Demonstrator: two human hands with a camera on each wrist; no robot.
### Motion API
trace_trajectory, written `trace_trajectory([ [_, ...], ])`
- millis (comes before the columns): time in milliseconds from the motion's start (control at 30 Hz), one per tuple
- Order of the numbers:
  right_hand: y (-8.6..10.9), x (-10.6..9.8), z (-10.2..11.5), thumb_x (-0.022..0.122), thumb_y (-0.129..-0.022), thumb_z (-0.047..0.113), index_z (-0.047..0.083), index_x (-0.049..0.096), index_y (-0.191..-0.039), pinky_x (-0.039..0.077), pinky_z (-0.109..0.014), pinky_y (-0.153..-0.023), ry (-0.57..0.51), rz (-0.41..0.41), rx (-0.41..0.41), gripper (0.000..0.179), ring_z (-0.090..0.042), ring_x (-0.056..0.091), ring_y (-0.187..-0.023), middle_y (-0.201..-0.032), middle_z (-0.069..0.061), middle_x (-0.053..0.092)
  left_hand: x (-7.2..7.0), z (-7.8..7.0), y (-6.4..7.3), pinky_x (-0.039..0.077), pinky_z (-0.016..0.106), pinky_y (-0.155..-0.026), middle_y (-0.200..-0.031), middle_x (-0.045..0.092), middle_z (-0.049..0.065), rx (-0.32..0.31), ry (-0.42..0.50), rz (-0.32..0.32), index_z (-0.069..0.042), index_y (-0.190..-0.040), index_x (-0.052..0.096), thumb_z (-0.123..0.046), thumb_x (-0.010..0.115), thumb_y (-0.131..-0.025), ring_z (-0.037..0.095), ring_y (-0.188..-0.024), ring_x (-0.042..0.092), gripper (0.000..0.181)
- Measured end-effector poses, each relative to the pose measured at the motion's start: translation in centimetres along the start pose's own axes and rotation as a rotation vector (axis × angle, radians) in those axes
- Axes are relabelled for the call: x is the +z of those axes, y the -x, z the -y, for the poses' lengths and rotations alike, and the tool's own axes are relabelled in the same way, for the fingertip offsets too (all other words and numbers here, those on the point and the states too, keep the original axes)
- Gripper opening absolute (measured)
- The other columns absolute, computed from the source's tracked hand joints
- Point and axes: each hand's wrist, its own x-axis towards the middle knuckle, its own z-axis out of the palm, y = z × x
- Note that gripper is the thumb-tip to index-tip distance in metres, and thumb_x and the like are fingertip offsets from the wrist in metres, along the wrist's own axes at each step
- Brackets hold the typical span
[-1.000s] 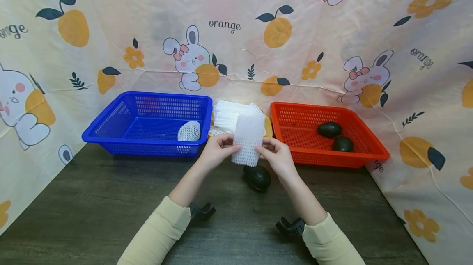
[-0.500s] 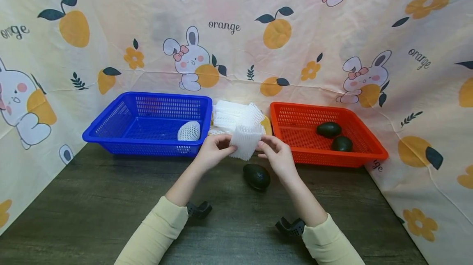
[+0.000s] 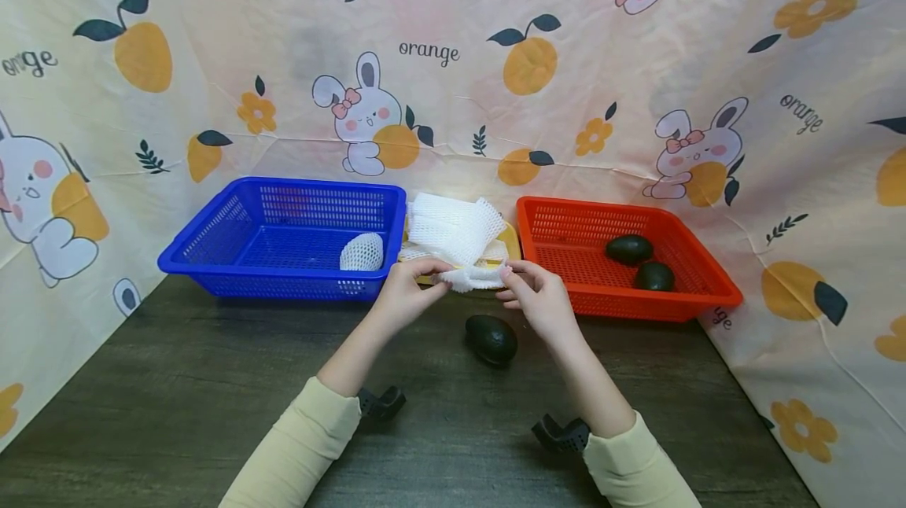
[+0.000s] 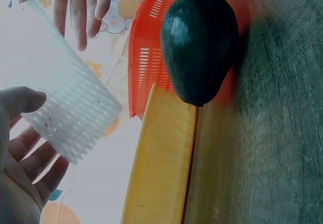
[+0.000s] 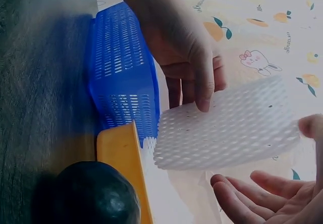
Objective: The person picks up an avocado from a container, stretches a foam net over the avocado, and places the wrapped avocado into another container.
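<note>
Left grip (image 3: 408, 288) pinches one end of a white net sleeve (image 3: 473, 280), thumb against fingers; right grip (image 3: 543, 300) has a light thumb-and-finger pinch on its other end

Head view: sleeve held in the air between the two, seen nearly edge-on, just in front of the yellow tray (image 3: 513, 238) and its pile of nets (image 3: 453, 222). Loose avocado (image 3: 491, 340) bare on the bench (image 3: 248, 406), nearer the person than the sleeve and not touched. Blue basket (image 3: 272, 285) at left holds one netted fruit (image 3: 362, 252); red basket (image 3: 637, 305) at right holds two bare avocados (image 3: 642, 260). Step in hand, as I judge it: working the sleeve's mouth apart. Next move would call for a wide mouth, one side kept steady, and the loose avocado brought to it. Fruit inside the netting can't be identified

Left wrist view: left thumb lies on the sleeve, fingers behind it. Right thumb at the far corner, other fingers hanging clear; that hand is cut off above. Sleeve's upper part washed out

Right wrist view: left thumb over the sleeve, right thumb at its edge with fingers spread below. Avocado cut off at the bottom; whether the sleeve's layers have parted is hard to make out
</note>
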Motion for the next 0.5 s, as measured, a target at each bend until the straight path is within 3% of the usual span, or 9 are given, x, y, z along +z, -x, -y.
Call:
trace_trajectory([
  [67,0.1,0.1,-0.1,0.060,-0.093,0.017,-0.002,0.061,-0.122,0.055,-0.042,-0.072,0.016,0.009,0.005,0.034,-0.024,0.069,-0.077,-0.097,-0.019,0.069,0.1,0.1,0.0,0.051,0.040,-0.081,-0.095,0.070,0.004,0.018,-0.015,-0.002,-0.005,-0.094,0.074,0.005,0.072,-0.080,0.017,-0.092,0.063,0.017],
  [200,0.1,0.4,-0.4,0.063,-0.089,0.007,-0.004,0.065,-0.115,0.055,-0.045,-0.069,0.028,0.006,-0.005,0.028,-0.031,0.069,-0.074,-0.087,-0.018,0.070,0.3,0.2,0.1,0.051,0.043,-0.082,-0.097,0.070,0.004,0.028,-0.027,0.003,-0.005,-0.094,0.074,0.007,0.071,-0.079,0.019,-0.096,0.063,0.019],
  [333,0.2,0.8,-0.7,0.065,-0.087,0.003,-0.004,0.069,-0.108,0.056,-0.034,-0.059,0.067,-0.032,-0.038,0.023,-0.028,0.068,-0.065,-0.084,-0.017,0.069,0.5,0.0,0.1,0.051,0.044,-0.083,-0.100,0.069,0.005,0.022,-0.035,0.011,-0.005,-0.096,0.073,0.006,0.070,-0.080,0.019,-0.098,0.062,0.020],
  [500,0.3,1.1,-0.7,0.066,-0.085,0.005,-0.001,0.073,-0.095,0.047,-0.023,-0.045,0.158,-0.157,-0.092,0.014,-0.015,0.060,-0.051,-0.072,-0.012,0.067,0.6,-0.3,0.1,0.049,0.041,-0.087,-0.106,0.068,0.004,0.035,-0.055,0.016,-0.005,-0.104,0.071,0.004,0.069,-0.080,0.017,-0.104,0.060,0.026],
])
